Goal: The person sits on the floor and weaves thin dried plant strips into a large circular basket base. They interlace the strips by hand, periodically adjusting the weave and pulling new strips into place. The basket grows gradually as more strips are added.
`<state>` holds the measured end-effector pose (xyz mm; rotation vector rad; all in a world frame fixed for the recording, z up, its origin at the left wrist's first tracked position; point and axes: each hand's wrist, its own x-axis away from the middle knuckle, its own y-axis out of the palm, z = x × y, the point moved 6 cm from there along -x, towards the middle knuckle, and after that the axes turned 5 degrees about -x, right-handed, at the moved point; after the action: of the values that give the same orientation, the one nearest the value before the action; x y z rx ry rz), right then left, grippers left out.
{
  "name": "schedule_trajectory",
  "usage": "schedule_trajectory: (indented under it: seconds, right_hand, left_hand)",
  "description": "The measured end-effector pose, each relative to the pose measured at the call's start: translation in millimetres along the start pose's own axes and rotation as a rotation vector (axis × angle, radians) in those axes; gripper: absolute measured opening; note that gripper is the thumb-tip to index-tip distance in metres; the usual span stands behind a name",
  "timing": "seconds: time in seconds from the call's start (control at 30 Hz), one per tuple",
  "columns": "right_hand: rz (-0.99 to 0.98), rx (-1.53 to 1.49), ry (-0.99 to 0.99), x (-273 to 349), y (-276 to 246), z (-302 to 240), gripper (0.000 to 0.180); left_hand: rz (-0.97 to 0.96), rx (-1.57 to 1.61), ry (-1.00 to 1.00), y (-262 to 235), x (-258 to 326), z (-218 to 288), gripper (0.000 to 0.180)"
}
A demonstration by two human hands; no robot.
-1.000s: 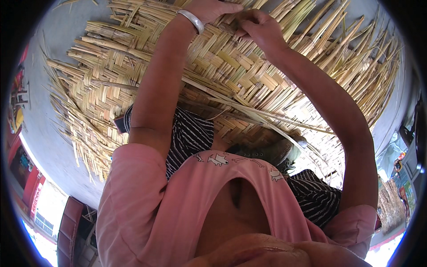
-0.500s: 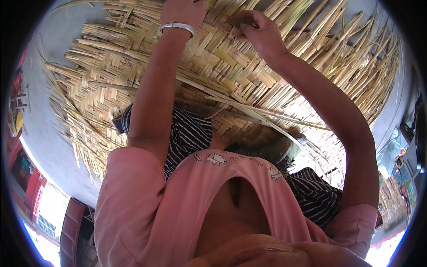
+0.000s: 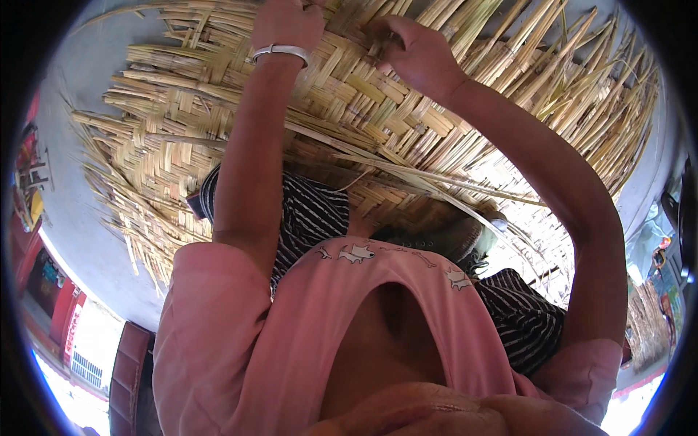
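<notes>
- So the thing in front of me is a big woven mat of flat yellow-tan plant strips (image 3: 356, 105), spread on the smooth grey floor (image 3: 87, 240), running past the top of the view.
- Its visible spread is longest left to right, across my body; the plaiting runs on the diagonal, with ragged ends fanning out on both sides.
- My left hand (image 3: 289, 27), the one with the plain silver bangle (image 3: 282, 52), is over its far part, fingers curled in. They're right at the top edge, so I can't tell if they're pinching a strip.
- My right hand (image 3: 420, 58) is bent inward, thumb and fingers curved close together. Fingertips are blurry; can't say if they've got anything.
- Mat's basically below both hands, with woven strips between them. Right one's nearer the right-side loose ends, left one reaches a bit farther from me.
- Closer to my body, a few long pale loose strips (image 3: 414, 174) slant across the mat, well apart from both hands.
</notes>
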<state>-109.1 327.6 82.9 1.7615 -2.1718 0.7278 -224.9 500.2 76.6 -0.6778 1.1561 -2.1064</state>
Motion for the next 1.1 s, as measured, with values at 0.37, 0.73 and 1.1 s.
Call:
schedule_trajectory:
  seconds: [0.37,0.73,1.1]
  right_hand:
    - [-0.019,0.280,-0.101,117.5,-76.9,-4.2,0.037]
    - [0.196,0.822,0.223,360.5,-136.5,161.7,0.042]
    - [0.405,1.012,0.026,347.9,-99.2,210.6,0.016]
  left_hand:
    - [-0.098,0.285,-0.141,-58.6,8.9,-16.9,0.029]
    - [-0.289,0.420,-0.158,-37.1,145.3,45.1,0.027]
    - [-0.722,0.554,-0.133,27.9,253.1,146.6,0.028]
